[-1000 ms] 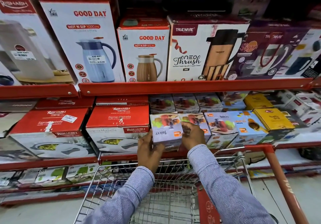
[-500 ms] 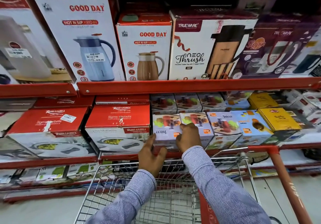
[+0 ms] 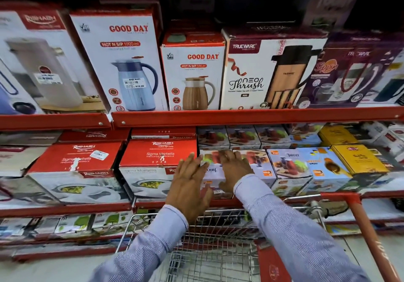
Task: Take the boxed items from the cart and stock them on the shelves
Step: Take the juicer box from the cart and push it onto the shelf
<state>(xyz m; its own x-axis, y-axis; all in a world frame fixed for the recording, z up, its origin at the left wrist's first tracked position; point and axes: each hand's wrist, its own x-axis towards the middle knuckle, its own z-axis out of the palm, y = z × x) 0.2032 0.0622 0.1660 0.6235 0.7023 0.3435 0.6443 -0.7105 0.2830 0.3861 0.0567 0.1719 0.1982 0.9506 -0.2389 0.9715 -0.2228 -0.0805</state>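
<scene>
1. We read the upper shelf (image 3: 251,115) from left: a "RISHABH" box (image 3: 37,63); a "GOOD DAY HOT N SIP 1000 ml" box (image 3: 122,63) with a blue jug and a price sticker reading 619.00; a smaller "GOOD DAY HOT N SIP 500 ml" box (image 3: 193,73) with a tan jug; a "TRUEWARE NEO Thrush" box (image 3: 269,73).
2. On the middle shelf (image 3: 65,209) we log red-topped "RISHABH Sigma Marbella" casserole boxes (image 3: 157,157), then a row of "Juicer" boxes (image 3: 288,163) and yellow boxes (image 3: 358,159) whose text is unreadable.
3. The task's juicer box (image 3: 213,172) stands at the middle shelf's front edge, just beside the Sigma Marbella box.
4. Left hand (image 3: 189,185): grip released, fingers spread flat against the box's left front.
5. Right hand (image 3: 235,170): grip released, palm flat on the box top.
6. The wire cart (image 3: 207,257) below shows bare mesh in its visible part.
</scene>
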